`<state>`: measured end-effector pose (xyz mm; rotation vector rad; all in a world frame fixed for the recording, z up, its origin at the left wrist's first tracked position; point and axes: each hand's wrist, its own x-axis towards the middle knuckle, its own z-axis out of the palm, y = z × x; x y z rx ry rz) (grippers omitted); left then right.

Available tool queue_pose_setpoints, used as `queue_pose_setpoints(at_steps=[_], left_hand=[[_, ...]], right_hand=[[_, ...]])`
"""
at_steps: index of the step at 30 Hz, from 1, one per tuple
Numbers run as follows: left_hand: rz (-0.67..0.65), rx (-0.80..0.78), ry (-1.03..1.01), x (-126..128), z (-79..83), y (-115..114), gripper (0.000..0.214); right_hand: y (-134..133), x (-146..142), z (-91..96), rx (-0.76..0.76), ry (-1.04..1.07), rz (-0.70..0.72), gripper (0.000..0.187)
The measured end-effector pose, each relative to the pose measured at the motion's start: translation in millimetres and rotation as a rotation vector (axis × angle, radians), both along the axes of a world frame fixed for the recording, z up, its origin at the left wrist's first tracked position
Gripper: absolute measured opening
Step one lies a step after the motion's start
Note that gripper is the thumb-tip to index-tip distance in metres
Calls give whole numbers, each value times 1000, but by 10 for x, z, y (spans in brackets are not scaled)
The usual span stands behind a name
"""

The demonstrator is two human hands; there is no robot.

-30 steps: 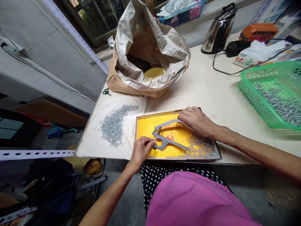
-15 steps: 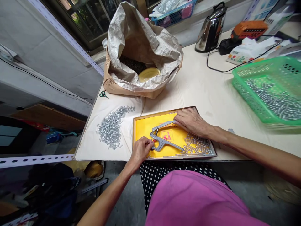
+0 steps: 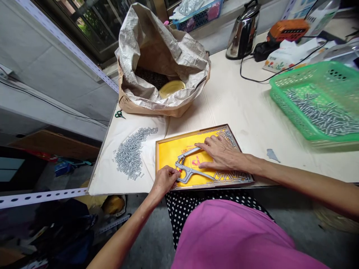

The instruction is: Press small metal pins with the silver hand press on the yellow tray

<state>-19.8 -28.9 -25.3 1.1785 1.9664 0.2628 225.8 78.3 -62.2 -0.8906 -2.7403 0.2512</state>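
A grey hand press tool (image 3: 187,171) lies in a yellow tray with a wooden rim (image 3: 168,142) at the table's near edge. My left hand (image 3: 164,180) is closed in a pinch at the tool's jaw, on something too small to make out. My right hand (image 3: 220,153) rests flat with fingers stretched over the tool's upper handle. Several small metal pieces (image 3: 234,176) lie in the tray's right part, partly under my right wrist.
A pile of small metal pieces (image 3: 130,153) lies on white cloth left of the tray. A big paper sack (image 3: 162,56) with a yellow bowl (image 3: 171,88) stands behind. A green basket (image 3: 316,104) of metal pieces sits right. Kettle (image 3: 242,31), cable and scissors (image 3: 120,114) lie farther back.
My right hand has slid down from the handle's far end and flattened over the tool. The camera has shifted, so the scene sits further left.
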Motion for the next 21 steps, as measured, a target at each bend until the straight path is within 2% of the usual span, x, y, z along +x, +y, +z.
queue_pose_setpoints(at_steps=[3,6,14,21], left_hand=[[-36,33,36,-8,-10,-14,15],[-47,42,53,-2,-9,-18,15],[-48,48,54,2,-21,-36,16],[-98,59,98,-19,-27,-81,18]], right_hand=[[-183,-25,60,-30,-41,1,98],[-287,-52,112,-64,-52,6,104],[-395,-86,182,-70,-123,-46,96],[-518,-78,24,-23,-86,-62,84]])
